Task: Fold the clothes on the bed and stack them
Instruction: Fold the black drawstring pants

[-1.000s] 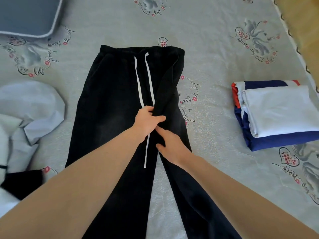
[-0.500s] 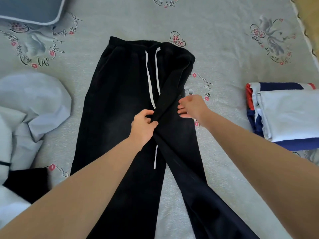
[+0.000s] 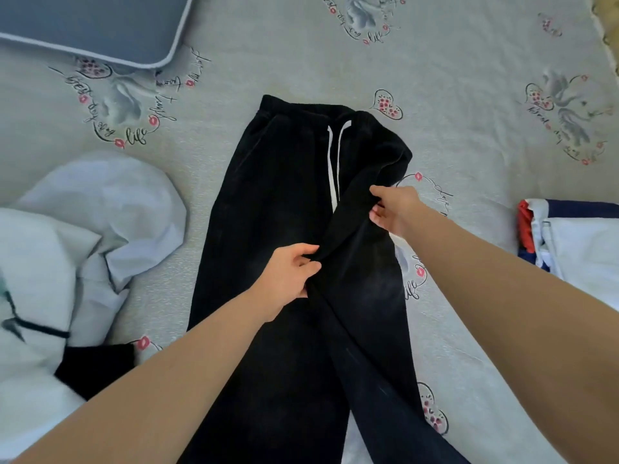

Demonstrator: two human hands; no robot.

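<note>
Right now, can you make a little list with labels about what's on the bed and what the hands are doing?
being folded: black trousers, spread flat, right side doubled over the middle
drawstring: white cord at the waistband
left hand: grips the fold at the crotch
right hand: pinches the folded edge higher up
done pile: folded stack, right
waiting: white garments, left
far corner: blue cushion

Black soft-fabric trousers with a white drawstring (image 3: 284,262) lie flat on the bed, waistband at the far end, right side partly folded inward. Crumpled white garments (image 3: 67,246) lie at left. A folded white, blue and red stack (image 3: 579,242) sits at right.
</note>
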